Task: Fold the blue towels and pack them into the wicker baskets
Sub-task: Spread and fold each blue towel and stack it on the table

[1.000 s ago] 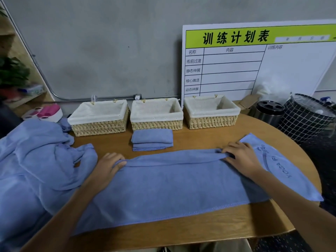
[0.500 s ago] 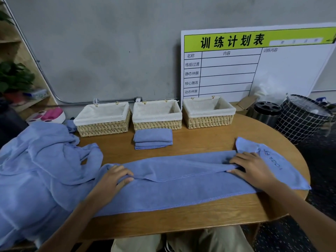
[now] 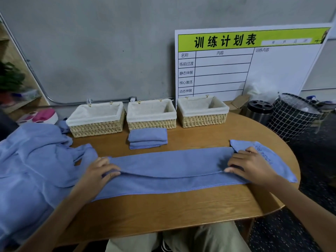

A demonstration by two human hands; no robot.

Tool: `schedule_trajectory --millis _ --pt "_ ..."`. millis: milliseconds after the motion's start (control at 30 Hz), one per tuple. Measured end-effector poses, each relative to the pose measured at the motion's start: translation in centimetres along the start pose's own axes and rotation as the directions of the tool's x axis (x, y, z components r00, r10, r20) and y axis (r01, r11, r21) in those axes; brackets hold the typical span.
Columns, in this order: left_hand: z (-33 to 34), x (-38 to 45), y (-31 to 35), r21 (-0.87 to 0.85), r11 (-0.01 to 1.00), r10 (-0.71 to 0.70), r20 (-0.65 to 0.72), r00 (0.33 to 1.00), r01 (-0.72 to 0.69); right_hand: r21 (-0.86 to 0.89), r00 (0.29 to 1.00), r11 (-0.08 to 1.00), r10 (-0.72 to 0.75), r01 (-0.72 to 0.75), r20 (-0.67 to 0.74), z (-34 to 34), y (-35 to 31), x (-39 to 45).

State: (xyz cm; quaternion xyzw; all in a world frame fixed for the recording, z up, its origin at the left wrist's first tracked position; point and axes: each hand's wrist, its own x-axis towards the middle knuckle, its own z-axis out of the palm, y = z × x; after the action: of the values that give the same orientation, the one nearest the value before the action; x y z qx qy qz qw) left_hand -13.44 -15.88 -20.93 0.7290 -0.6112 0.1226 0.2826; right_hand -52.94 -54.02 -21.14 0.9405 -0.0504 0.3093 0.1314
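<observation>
Towel [image 3: 172,171] lies lengthwise across surface [image 3: 163,213], folded edge pinched by my left hand [image 3: 99,172] and right hand [image 3: 250,167], one at each end. Bare wood between it & near rim. Folded towel [image 3: 147,138] sits before middle basket [image 3: 151,114]; all 3 baskets hold nothing.

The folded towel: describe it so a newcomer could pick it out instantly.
On the wooden table, three wicker baskets line the back edge. Directly before the middle one lies the folded towel. It alone is a small neat stack; the other blue towels are spread long or heaped.
</observation>
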Motion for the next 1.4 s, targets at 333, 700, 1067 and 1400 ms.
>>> schedule_trajectory --millis 333,700,1067,1400 --pt "-0.9 -0.6 2.5 -0.030 0.997 0.077 -0.016 0.997 -0.077 0.020 0.987 0.987 0.162 -0.162 -0.009 -1.4 -1.3 -1.8" --pt "-1.4 -2.9 2.2 -0.139 0.987 -0.074 0.035 0.997 0.078 0.119 0.948 0.942 0.319 -0.314 -0.017 -3.3 -1.9 -3.5" --pt "-1.1 -5.4 1.9 -0.103 0.993 -0.040 0.190 0.981 0.061 0.056 0.976 0.974 0.219 -0.219 0.004 -3.8 -2.3 -5.2" --pt "-2.1 -5.9 2.3 0.254 0.964 0.059 0.097 0.993 -0.083 -0.099 0.965 0.960 0.257 -0.261 -0.055 -5.0 -2.6 -6.4"
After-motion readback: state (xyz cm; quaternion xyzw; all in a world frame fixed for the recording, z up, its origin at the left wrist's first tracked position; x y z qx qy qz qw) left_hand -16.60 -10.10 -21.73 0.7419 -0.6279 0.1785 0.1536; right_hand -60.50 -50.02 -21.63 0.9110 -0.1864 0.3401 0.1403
